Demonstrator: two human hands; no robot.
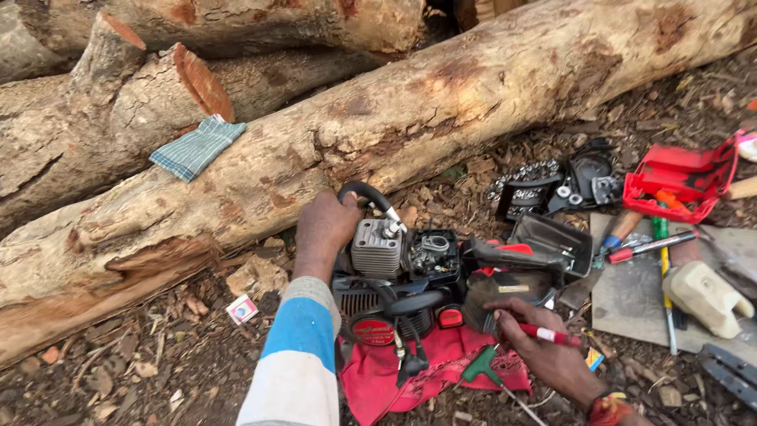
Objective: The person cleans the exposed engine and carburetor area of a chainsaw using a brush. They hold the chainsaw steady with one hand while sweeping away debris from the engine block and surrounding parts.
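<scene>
Ground-level work site beside 1 long log (441, 102), with more logs stacked behind it.

The chainsaw engine (410, 276), covers removed, sits on a red cloth (430, 367) spread over wood chips, directly between the 2 hands.

Left hand (325, 229): closed around the black front handle (367, 195) at the engine's upper left corner, holding the unit against the ground. The finned cylinder (376, 248) lies just right of this hand. The sleeve is banded grey, blue and white.

Right hand (544, 347): fingers closed on a red-handled tool (550, 336), probably a screwdriver; its tip is hidden against the engine body, so contact cannot be confirmed. The hand sits at the engine's lower right edge.

Other items: a green T-handle tool (482, 368) lies on the cloth just left of the right hand. A folded checked cloth (197, 147) rests on the log. To the right, well apart from the hands: a black cover with saw chain (552, 185), a red tray (682, 180), several screwdrivers (650, 246), and a white plastic tank (704, 296) on a grey board (631, 296). A small matchbox-like carton (242, 309) lies left of the sleeve.
</scene>
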